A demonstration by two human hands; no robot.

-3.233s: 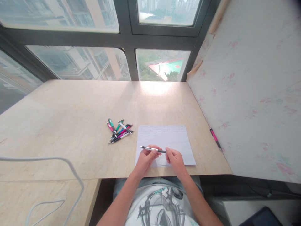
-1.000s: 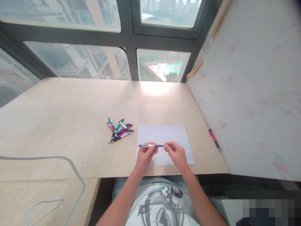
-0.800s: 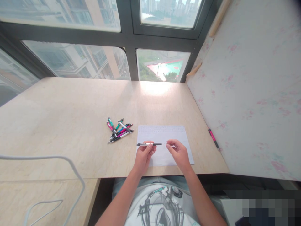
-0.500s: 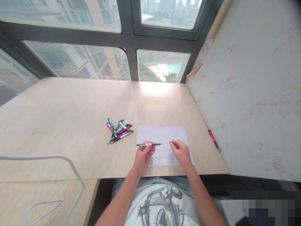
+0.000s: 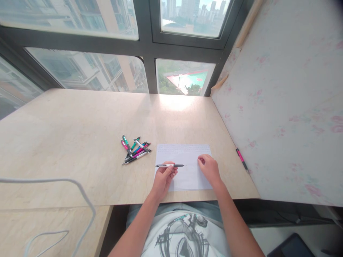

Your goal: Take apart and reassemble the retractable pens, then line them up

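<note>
My left hand (image 5: 164,179) is closed around a white and black pen (image 5: 169,165), held level above the paper with its thin tip pointing right. My right hand (image 5: 209,167) is over the right part of the sheet, apart from the pen. Its thumb and fingers are curled together, and whatever may be between them is hidden or too small to name. Beneath both hands lies a white sheet of paper (image 5: 184,180) with lines of faint writing along its top. Left of the sheet, several pens (image 5: 136,150) in white, pink, green, blue and purple lie in a loose pile.
A pink and black pen (image 5: 241,158) lies against the patterned wall (image 5: 284,117) on the right. The light wooden desk (image 5: 88,142) runs back to the windows. A grey cable (image 5: 77,184) loops across the left front. A dark flat object (image 5: 293,246) sits low at right.
My right hand has moved a little to the right and away from me, farther from the pen. My left hand keeps its hold on the pen, nearly still.
</note>
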